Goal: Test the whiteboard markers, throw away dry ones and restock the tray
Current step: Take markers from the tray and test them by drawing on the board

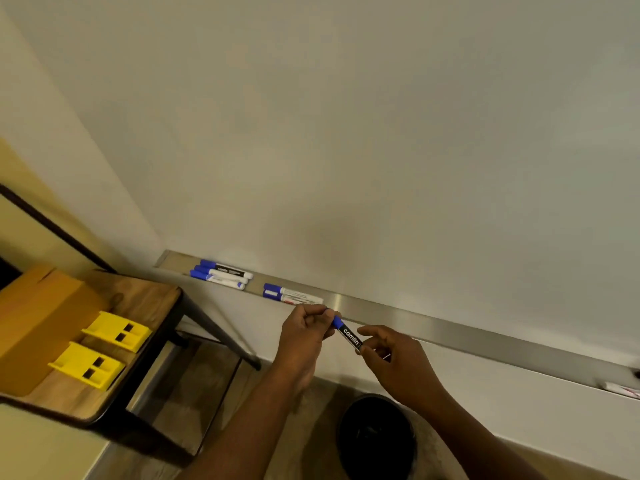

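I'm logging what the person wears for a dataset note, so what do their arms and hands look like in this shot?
Both arms are bare as far as the frame shows: no sleeves and no gloves. The left hand and right hand show no rings, and no watch or band shows at either wrist.

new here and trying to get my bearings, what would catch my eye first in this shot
Low in the centre, the left hand and right hand grip a blue-capped Camlin marker between them, just in front of the metal tray. More blue-capped markers lie at the tray's left end. Two bright yellow plastic blocks sit on the wooden table at left.
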A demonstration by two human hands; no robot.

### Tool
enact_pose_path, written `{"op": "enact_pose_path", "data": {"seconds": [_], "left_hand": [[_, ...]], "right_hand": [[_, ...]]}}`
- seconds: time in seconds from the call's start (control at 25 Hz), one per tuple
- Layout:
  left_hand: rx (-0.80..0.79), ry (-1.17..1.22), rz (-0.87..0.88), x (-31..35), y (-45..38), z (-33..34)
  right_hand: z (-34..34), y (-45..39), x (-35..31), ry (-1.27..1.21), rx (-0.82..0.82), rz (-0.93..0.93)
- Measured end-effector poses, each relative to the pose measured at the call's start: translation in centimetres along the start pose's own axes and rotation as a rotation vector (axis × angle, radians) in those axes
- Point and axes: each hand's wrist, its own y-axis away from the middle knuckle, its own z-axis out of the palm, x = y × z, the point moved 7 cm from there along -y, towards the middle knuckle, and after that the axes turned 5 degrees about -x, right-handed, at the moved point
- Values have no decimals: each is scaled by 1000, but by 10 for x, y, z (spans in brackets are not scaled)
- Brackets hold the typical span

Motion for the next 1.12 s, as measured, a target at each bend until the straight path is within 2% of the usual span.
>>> {"op": "enact_pose_path", "data": {"seconds": [0.08, 0.12, 0.24, 0.36, 0.48, 0.6, 0.72, 0.96, 1.12], "left_hand": [[73, -47, 0, 0, -9, -23], [138, -149, 8, 1, -15, -38], [306, -685, 40, 9, -39, -86], [177, -1103, 51, 3, -68, -109], [76, -1365, 24, -4, -84, -121], [97, -1362, 35, -3, -90, -124], [113, -1338, 36, -4, -90, -124], [159, -1307, 10, -8, -95, -127], [147, -1289, -2, -8, -94, -125]], "right_hand": [[14, -19, -2, 92, -9, 4], [18, -31, -5, 151, 0, -15], [30, -69, -21, 340, 80, -106], [46, -109, -36, 520, 69, -181], [76, -140, -42, 677, -62, -279], [97, -160, -40, 720, -147, -282], [110, -169, -34, 749, -154, -305], [108, -156, -24, 824, 12, -393], [95, -130, -12, 759, 93, -407]]}}
